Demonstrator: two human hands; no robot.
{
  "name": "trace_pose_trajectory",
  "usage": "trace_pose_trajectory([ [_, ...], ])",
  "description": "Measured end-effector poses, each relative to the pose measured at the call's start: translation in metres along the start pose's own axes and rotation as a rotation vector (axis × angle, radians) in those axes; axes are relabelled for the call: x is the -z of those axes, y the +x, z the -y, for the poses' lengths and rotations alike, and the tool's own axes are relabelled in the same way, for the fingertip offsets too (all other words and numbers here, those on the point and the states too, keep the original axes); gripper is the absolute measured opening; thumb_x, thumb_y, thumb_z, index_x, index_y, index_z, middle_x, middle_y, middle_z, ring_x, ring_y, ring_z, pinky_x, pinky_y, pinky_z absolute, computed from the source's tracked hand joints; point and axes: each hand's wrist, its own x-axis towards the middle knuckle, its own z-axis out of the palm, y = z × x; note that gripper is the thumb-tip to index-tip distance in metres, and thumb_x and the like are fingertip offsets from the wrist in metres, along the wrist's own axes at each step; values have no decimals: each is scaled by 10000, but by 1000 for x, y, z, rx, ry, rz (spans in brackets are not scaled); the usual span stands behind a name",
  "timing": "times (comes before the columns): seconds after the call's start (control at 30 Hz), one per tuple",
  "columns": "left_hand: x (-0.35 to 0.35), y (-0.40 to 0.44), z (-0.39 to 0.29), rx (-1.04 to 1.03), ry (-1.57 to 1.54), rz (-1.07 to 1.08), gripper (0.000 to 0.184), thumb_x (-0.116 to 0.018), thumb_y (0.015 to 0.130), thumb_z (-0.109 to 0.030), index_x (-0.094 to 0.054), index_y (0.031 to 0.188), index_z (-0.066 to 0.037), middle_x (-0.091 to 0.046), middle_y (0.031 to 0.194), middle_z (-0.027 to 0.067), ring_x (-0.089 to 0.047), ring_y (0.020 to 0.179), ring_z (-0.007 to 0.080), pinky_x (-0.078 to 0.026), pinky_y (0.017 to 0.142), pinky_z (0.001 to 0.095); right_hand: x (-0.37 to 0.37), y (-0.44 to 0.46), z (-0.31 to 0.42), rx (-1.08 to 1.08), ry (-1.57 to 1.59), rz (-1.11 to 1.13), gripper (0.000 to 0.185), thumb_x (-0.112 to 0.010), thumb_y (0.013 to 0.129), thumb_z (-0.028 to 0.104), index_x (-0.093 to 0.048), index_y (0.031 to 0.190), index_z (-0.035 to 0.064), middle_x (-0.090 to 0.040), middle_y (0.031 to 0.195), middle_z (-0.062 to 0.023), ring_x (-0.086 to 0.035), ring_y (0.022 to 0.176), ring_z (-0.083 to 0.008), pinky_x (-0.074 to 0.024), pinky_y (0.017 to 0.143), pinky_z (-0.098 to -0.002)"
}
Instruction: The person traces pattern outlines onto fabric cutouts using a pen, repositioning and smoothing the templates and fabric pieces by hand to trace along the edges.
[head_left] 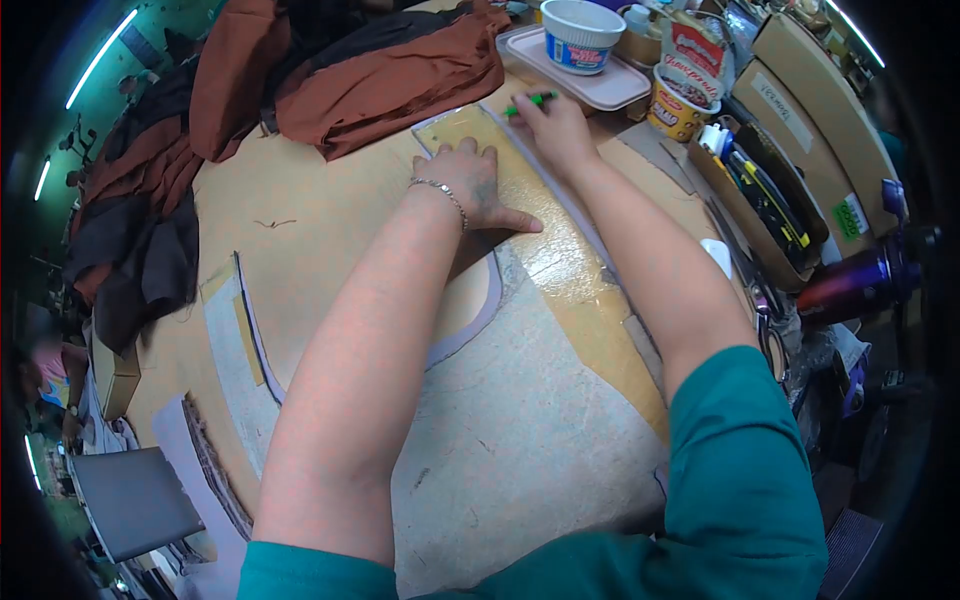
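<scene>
My left hand [468, 188] lies flat with fingers spread, pressing on the far end of a large pattern piece [500, 420]. The pattern is pale grey, with a shiny yellowish taped strip [570, 270] along its right side. Beneath it, lavender fabric [463, 338] shows past the curved inner edge and along the right border. At the far right corner of the pattern, my right hand [557, 130] is closed around a green pen [532, 103]. The pen's tip is hard to make out.
Rust-brown and black cloth [400, 85] is heaped at the back left. A white tub [582, 35] sits on a pinkish lid [610, 85]. To the right are a yellow cup [680, 108], a box of pens and cutters [765, 190], scissors [768, 310] and a dark bottle [850, 283].
</scene>
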Motion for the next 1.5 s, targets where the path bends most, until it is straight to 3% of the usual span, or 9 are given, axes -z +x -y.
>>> trace_pose_trajectory([
  [0.5, -4, 0, 3, -5, 21, -73, 1051, -583, 476, -733, -355, 1248, -57, -397, 1224, 149, -393, 1150, 269, -361, 900, 432, -14, -13, 28, 120, -450, 20, 201, -567, 781, 238, -576, 850, 49, -593, 757, -127, -561, 727, -287, -433, 664, -356],
  [0.63, -10, 0, 2, -12, -6, -50, 1037, -564, 501, -726, -334, 1263, -60, -361, 1270, 147, -373, 1167, 270, -338, 914, 435, 56, -134, 73, 260, -637, 105, 173, -535, 800, 186, -547, 851, 21, -557, 813, -141, -521, 758, -308, -412, 678, -364],
  [0.77, -2, -5, -3, 20, 47, 23, 1057, -499, 519, -767, -279, 1301, -91, -287, 1334, 114, -291, 1227, 246, -271, 948, 503, 160, -305, 132, 175, -607, 150, 129, -583, 725, -7, -530, 841, 7, -564, 847, -147, -541, 731, -305, -418, 678, -370],
  [0.87, -26, -11, -3, 73, 65, -176, 992, -441, 583, -761, -243, 1321, -129, -195, 1380, 98, -191, 1271, 231, -199, 954, 573, 195, -380, 186, 1, -655, 81, 89, -491, 771, -13, -525, 852, 2, -545, 823, -138, -526, 735, -278, -423, 687, -353],
  [0.97, -54, -53, -14, 138, 26, -468, 733, -378, 760, -618, -253, 1319, -161, -139, 1398, 87, -115, 1291, 254, -164, 937, 616, 193, -387, 193, -31, -489, -217, 73, -455, 799, 5, -517, 837, -8, -517, 826, -145, -511, 729, -258, -425, 679, -328],
  [1.1, -62, -177, 8, 269, -267, -712, 579, -540, 761, -449, -424, 1215, -109, -313, 1310, 158, -261, 1225, 314, -233, 930, 554, 174, -321, 175, 47, -612, -70, 80, -463, 809, 30, -490, 863, -22, -479, 796, -160, -482, 710, -319, -400, 652, -329],
  [1.17, -77, -256, 44, 405, -222, -810, 474, -600, 752, -328, -515, 1078, 5, -481, 1116, 223, -448, 1043, 360, -347, 895, 389, 154, -292, 164, -5, -690, -32, 114, -466, 812, 60, -500, 884, -22, -490, 813, -176, -493, 754, -346, -408, 688, -370],
  [1.3, -123, -401, 84, 925, -307, -527, 491, -567, 772, -364, -507, 1027, 50, -539, 908, 194, -525, 838, 309, -417, 748, 372, 132, -272, 132, -113, -735, 92, 204, -512, 793, 148, -520, 895, -28, -521, 830, -196, -516, 798, -354, -415, 725, -410],
  [1.5, -152, -438, 47, 932, -776, -642, 470, -544, 789, -405, -527, 917, 47, -535, 650, 103, -510, 641, 192, -419, 626, 304, 130, -278, 137, -333, -704, 135, 340, -614, 718, 265, -537, 854, -37, -558, 800, -218, -547, 793, -351, -434, 722, -392],
])
